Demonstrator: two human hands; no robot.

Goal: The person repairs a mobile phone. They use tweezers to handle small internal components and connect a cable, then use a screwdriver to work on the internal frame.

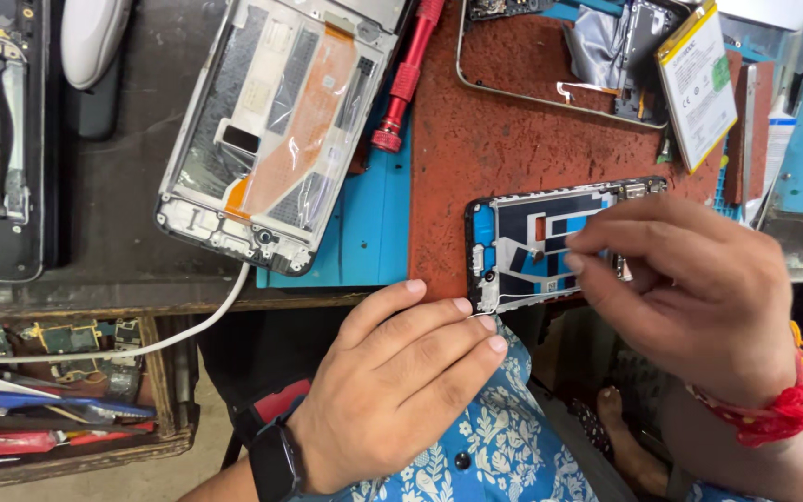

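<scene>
Head view, looking down: at centre right of the frame an opened phone frame (536, 246) with blue and dark inner parts lies on a rust-red mat (476, 130) at the near edge of the desk (113, 251). The left hand (388, 386), a black watch on its wrist, rests flat at the phone's lower left corner, fingertips touching that corner, fingers together, gripping nothing. The right hand (699, 288), with red thread at the wrist, hovers over the phone's right half, thumb and forefinger pinched together above its inner parts; whether they hold something cannot be told. Upper centre lies a larger bare phone chassis (276, 130) with an orange flex strip, a red screwdriver (406, 79) beside it. A white cable (141, 349) runs toward the lower left, over a wooden tray (155, 372) of parts.
</scene>
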